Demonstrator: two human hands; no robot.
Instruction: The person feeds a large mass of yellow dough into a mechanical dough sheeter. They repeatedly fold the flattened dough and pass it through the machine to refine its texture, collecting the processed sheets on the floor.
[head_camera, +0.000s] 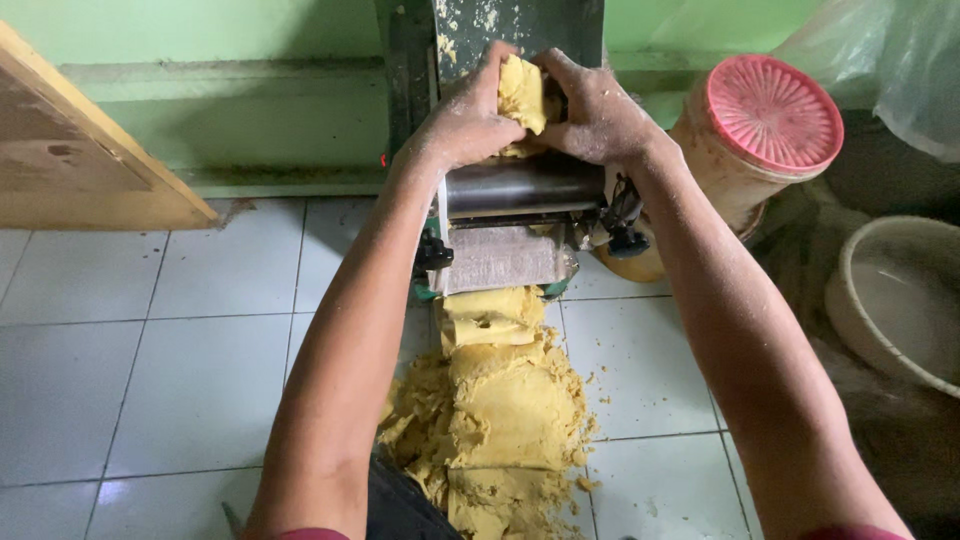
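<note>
Head view: nearest, rolled yellow dough (505, 400) heaps on the white tiles (160, 380) below the roller machine (510, 215) and could crumble apart. Above its rollers, left hand (465, 120) and right hand (598, 115) clasp a dough lump (522, 93) — fingers risk being drawn in, I'd say.

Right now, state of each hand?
Left hand: closed on the yellow dough lump above the roller machine.
Right hand: closed on the same dough lump from the other side.

One head-worn view — looking steeply down, close over the roller machine (510, 215) and tiled counter (180, 350).
</note>
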